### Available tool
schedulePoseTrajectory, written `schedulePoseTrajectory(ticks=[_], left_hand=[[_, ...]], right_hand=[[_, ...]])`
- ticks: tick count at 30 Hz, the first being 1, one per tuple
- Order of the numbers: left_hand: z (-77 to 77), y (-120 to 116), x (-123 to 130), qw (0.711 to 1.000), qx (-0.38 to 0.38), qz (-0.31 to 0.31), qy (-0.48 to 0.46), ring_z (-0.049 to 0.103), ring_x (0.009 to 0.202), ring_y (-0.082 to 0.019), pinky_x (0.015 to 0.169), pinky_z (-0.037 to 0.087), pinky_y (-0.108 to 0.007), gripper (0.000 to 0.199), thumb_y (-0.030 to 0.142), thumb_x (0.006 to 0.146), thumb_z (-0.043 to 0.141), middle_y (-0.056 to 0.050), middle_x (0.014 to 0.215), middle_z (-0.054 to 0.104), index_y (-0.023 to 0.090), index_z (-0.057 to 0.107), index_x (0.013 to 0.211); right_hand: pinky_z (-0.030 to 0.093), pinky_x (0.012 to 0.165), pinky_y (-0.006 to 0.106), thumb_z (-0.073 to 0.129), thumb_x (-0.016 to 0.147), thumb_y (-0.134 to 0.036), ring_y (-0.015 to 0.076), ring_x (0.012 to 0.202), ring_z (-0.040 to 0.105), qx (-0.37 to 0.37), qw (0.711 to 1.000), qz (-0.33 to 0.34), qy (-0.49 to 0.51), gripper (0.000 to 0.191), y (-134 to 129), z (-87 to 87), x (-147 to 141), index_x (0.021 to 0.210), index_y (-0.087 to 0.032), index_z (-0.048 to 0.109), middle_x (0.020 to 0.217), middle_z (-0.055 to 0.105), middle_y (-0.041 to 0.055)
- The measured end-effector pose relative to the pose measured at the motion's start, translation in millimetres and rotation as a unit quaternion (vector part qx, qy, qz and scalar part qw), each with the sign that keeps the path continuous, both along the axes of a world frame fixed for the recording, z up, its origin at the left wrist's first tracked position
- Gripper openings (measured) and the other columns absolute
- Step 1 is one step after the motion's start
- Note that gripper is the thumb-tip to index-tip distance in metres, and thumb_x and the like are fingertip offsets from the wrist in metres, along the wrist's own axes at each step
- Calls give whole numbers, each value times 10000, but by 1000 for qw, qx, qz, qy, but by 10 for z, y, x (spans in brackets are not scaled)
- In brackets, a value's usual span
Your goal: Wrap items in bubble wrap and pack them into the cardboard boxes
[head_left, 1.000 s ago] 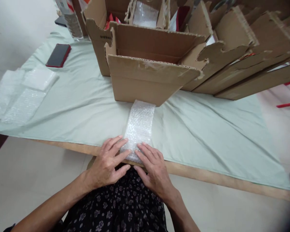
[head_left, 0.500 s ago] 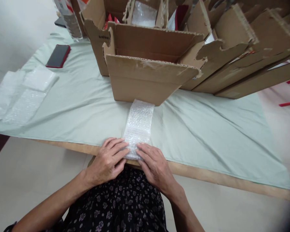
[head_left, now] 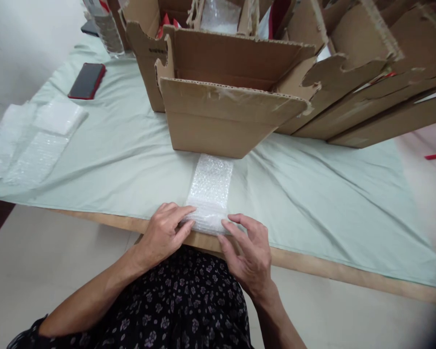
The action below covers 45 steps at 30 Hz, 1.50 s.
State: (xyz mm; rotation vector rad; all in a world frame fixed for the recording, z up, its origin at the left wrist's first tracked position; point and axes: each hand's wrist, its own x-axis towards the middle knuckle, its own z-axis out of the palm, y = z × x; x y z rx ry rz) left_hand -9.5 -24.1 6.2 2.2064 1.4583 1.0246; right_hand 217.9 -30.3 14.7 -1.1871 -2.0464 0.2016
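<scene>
A strip of clear bubble wrap (head_left: 211,182) lies on the pale green cloth, its near end folded over at the table's front edge. My left hand (head_left: 167,228) touches the left side of the folded end, thumb and forefinger apart. At the right side of the fold is my right hand (head_left: 247,245), fingers spread, the tips at or just beside the plastic. Neither hand is closed around the wrap. The far end of the strip meets the base of an open cardboard box (head_left: 214,121).
More cardboard boxes (head_left: 349,97) stand in a row behind and to the right. At the left lie folded bubble wrap pieces (head_left: 39,155) and a dark phone with a red edge (head_left: 86,81). A clear plastic bottle (head_left: 109,31) stands at the back left.
My right hand has moved right, and its fingers have spread. My left hand has shifted slightly left, off the middle of the wrap. More of the folded end shows between them.
</scene>
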Motion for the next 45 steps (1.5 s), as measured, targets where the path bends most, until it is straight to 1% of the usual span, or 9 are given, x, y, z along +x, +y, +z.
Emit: schedulePoseTrajectory(ticks=[6,12,15,19,25,31,35,41,45], left_hand=[[-44,114,36,998,11,18,53,693,809,-203,773,589,-364,250,215,1017,621,-82,967,750,137,663,1251],[90,-25,-62,999,27,-43,13,617,1283,-326,1049,557,-527,358,246,944,700,-171,1377,646,204,647,1296],[96,-37,-80,997,10,-77,-13,673,1140,-269,1002,556,-488,316,147,955,641,-115,1182,736,201,647,1267],[1,101,-20,1000,7,-16,-9,675,858,-200,823,553,-385,237,186,1008,612,-55,940,746,181,663,1239],[-95,304,57,997,5,70,41,687,953,-235,862,561,-401,230,284,1031,600,-95,1052,739,170,692,1207],[1,104,-16,990,-30,112,-76,689,958,-201,866,603,-367,292,330,1021,624,-98,1126,700,169,686,1256],[68,-114,-16,940,-175,139,-259,732,1042,-206,918,634,-365,404,345,1001,656,-119,1245,723,180,629,1369],[23,-161,217,822,-345,45,-451,686,1294,-289,1091,598,-443,627,427,975,688,-171,1410,687,170,504,1516],[-21,-119,298,786,-352,46,-506,651,1350,-290,1112,581,-425,637,395,949,712,-159,1469,658,185,490,1507]], right_hand=[[493,953,455,629,976,-133,289,1234,651,-33,993,66,-90,304,78,-104,-56,1271,-199,668,1302,746,103],[523,895,414,559,1030,-149,221,1043,703,-76,995,68,-7,270,121,-95,-40,1259,-226,680,1105,790,61],[544,868,401,575,1025,-161,207,978,703,-105,992,72,23,285,96,-74,-22,1286,-236,659,1055,780,50],[535,945,460,632,994,-194,268,1148,677,-52,999,11,6,417,61,-89,-17,1406,-257,599,1247,734,104],[506,1027,505,609,1001,-208,313,1345,603,-35,995,23,-93,374,128,-139,-67,1371,-264,620,1418,680,99],[542,935,443,566,1037,-187,256,1133,707,-75,996,22,-40,289,274,-147,-99,1294,-231,691,1228,777,81],[589,847,404,578,1048,-276,222,948,736,-142,989,-2,50,272,241,-99,-86,1277,-230,719,1105,803,75],[624,812,334,570,1050,-350,194,922,753,-277,948,14,159,286,82,-10,-144,1267,-244,724,1087,803,52],[610,864,387,596,1037,-360,211,935,728,-220,965,1,144,220,57,35,-116,1138,-232,744,1043,782,66]])
